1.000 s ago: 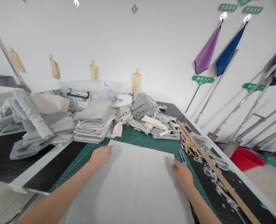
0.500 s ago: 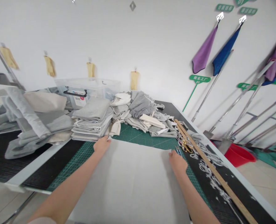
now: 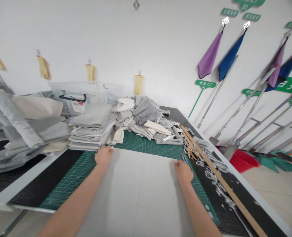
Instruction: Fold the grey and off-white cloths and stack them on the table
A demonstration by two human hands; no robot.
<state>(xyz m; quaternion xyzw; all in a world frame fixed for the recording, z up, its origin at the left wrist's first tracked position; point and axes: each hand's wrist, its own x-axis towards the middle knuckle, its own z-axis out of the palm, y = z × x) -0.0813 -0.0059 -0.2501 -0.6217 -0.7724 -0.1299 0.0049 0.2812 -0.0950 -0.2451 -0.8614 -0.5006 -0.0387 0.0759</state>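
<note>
A light grey sheet of fabric lies spread over the green cutting mat and reaches toward me. My left hand is closed on its far left corner, near the base of a stack of folded grey cloths. At the far right corner, my right hand grips the same fabric with curled fingers. Just past that hand lie a small blue-handled tool and gold-handled scissors. The near end of the fabric runs out of the frame.
Loose grey cloths are heaped at the back, beside a clear plastic bin. More fabric is piled at the left. Along the right run a wooden strip and fabric scraps. A red basin stands on the floor.
The camera view has turned slightly to the right, so things appear shifted left. Both hands keep their hold on the fabric's far corners, and the fabric lies much as before.
</note>
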